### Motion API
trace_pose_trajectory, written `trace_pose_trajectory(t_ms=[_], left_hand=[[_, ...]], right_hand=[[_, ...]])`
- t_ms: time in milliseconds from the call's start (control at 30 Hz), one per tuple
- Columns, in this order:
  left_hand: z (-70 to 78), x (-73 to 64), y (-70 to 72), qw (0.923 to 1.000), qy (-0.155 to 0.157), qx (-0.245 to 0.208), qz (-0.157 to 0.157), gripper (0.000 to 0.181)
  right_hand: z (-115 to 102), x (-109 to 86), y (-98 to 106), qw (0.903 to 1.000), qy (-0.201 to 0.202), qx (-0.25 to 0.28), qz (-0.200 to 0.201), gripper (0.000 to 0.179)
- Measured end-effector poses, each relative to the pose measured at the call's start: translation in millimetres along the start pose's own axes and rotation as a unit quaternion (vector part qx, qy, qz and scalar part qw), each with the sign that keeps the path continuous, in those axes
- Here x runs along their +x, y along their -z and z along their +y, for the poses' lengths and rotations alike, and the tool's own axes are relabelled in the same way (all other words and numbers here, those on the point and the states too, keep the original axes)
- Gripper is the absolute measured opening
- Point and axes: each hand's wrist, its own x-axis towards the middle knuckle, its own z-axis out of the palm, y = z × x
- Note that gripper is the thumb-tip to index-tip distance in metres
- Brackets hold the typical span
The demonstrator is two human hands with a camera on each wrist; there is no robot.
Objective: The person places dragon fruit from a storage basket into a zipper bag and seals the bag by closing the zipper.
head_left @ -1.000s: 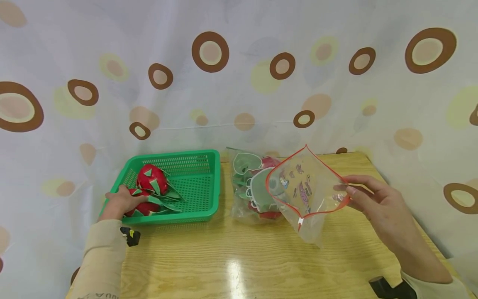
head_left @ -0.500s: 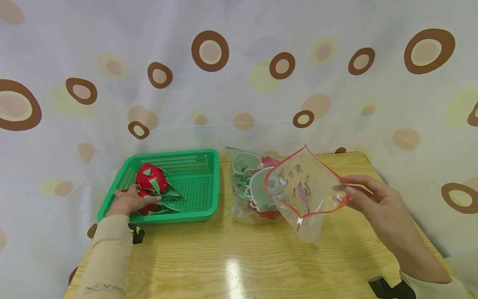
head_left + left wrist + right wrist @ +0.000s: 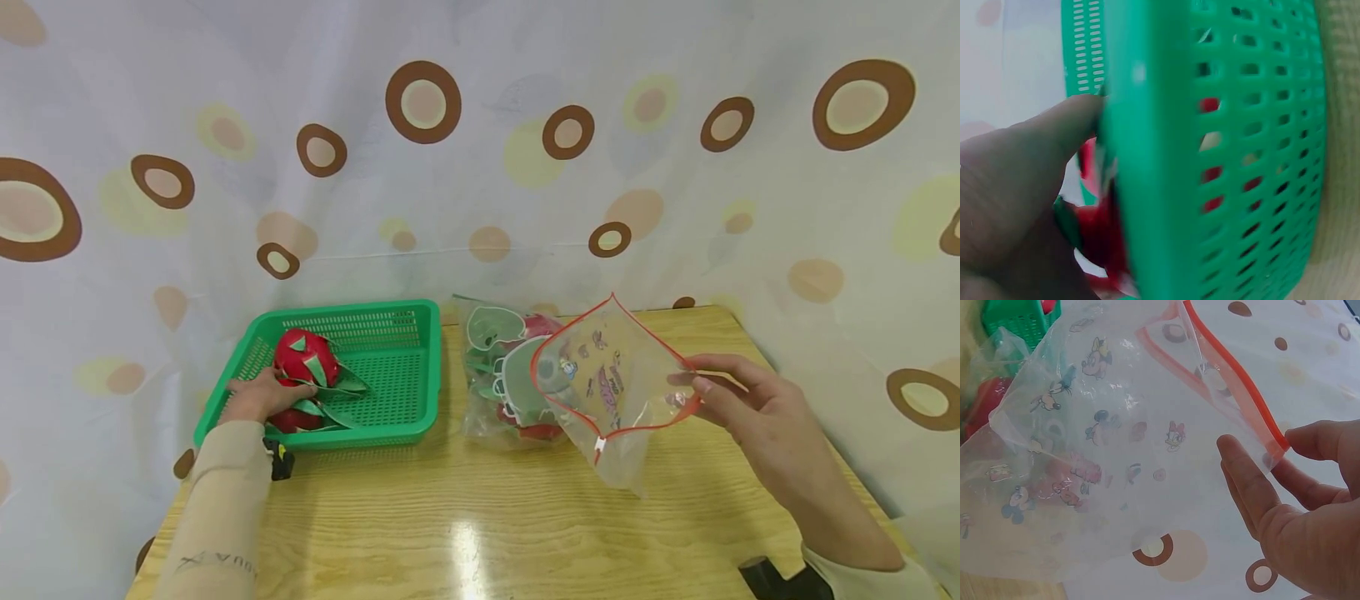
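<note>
My left hand (image 3: 258, 395) reaches into the green basket (image 3: 431, 367) at its left end. It grips a dragon fruit (image 3: 296, 419), red with green leaf-like flaps; the fingertips are hidden. A second dragon fruit (image 3: 302, 354) lies just behind, against the hand. In the left wrist view the basket's rim (image 3: 1147, 156) covers much of the hand. My right hand (image 3: 765, 417) pinches the red-edged mouth of a clear zip bag (image 3: 630, 375) between thumb and fingers. The bag hangs with its mouth spread, cartoon figures printed on it; a white slider (image 3: 600, 446) sits at its near corner.
Another clear bag (image 3: 487, 400), filled with red and green things, lies on the wooden table (image 3: 390, 517) between basket and zip bag, partly behind the latter. A patterned curtain (image 3: 480, 167) rises directly behind the table.
My left hand has shifted right and slightly up inside the basket, and the dragon fruits have turned a little. The right hand and the zip bag have barely moved.
</note>
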Motion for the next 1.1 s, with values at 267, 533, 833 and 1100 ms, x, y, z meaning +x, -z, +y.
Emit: trace_pose_trajectory(t_ms=[267, 533, 833, 1100], left_hand=[[-12.4, 6.2, -3.2, 0.9995, -0.022, -0.021, 0.007, 0.080], [-15.2, 3.8, 2.0, 0.9992, -0.031, -0.009, 0.021, 0.074], [-15.7, -11.1, 16.7, 0.9951, -0.065, -0.053, 0.052, 0.075], [-14.7, -26.5, 26.8, 0.9932, -0.082, -0.057, 0.060, 0.086]], right_hand=[[1, 0.2, 1, 1.0000, -0.004, 0.001, -0.002, 0.033], [1, 2.1, 1, 0.9998, -0.014, -0.011, 0.004, 0.032], [2, 1.5, 2, 1.0000, -0.007, -0.001, 0.002, 0.032], [3, 2.3, 2, 1.0000, 0.002, 0.005, -0.002, 0.032]])
